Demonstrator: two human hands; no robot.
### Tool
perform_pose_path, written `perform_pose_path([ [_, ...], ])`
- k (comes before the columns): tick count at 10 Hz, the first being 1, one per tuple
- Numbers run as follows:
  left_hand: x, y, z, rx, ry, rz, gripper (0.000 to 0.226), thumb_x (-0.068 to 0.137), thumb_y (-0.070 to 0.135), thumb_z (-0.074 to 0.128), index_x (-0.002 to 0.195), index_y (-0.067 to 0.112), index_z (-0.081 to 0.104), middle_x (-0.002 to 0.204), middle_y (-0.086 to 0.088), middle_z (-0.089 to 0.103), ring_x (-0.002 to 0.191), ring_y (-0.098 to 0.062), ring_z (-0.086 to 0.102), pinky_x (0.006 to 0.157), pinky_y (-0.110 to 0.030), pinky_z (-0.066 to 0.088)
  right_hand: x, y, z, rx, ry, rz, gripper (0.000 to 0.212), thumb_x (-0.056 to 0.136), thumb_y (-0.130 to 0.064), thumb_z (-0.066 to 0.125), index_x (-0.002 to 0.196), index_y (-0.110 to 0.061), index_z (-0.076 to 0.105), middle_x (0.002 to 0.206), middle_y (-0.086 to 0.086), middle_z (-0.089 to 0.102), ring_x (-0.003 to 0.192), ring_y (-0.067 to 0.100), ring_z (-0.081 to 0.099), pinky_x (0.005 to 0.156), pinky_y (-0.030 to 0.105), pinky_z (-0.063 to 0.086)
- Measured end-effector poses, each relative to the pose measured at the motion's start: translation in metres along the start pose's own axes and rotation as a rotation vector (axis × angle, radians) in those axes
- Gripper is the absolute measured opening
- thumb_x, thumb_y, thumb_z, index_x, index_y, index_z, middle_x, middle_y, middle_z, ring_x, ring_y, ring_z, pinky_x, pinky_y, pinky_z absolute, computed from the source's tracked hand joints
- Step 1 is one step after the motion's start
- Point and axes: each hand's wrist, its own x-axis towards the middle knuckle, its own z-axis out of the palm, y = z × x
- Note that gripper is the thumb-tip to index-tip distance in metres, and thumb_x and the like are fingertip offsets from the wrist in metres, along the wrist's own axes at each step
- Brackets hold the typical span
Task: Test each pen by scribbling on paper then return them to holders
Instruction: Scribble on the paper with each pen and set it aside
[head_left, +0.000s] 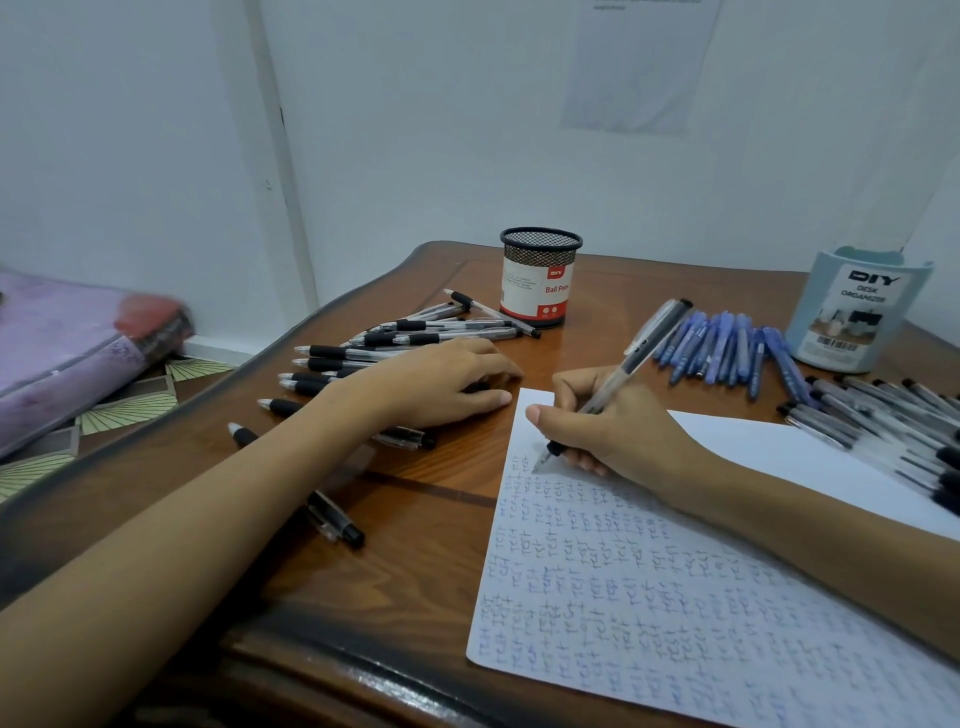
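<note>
Head view: right hand (613, 431) is pinching the pen (631, 364), tip touching paper (597, 597), barrel leaning toward the organizer (857, 312); left hand (436, 384) is resting loose.

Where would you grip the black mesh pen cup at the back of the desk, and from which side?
Probably grip the cup round its labelled wall, midway up, coming from the right. It stands upright and round, so a wrap grip suits it; black pens crowd its left foot, while the desk to its right is bare.
</note>
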Motion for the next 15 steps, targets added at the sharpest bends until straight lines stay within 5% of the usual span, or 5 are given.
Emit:
perform_pose_path([
  [15,0.0009,0.0005,-0.0010,-0.011,-0.007,-0.005,0.043,0.098,0.037,0.040,0.140,0.027,0.039,0.141,0.004,0.040,0.127,-0.011,0.039,0.106,-0.028,0.035,0.0005,0.0023,0.0006,-0.043,0.068,-0.088,0.039,0.087,-0.011,0.064,0.054,-0.011,0.043,0.038,-0.007,0.047,0.035,0.002,0.044,0.040,0.010,0.035],
])
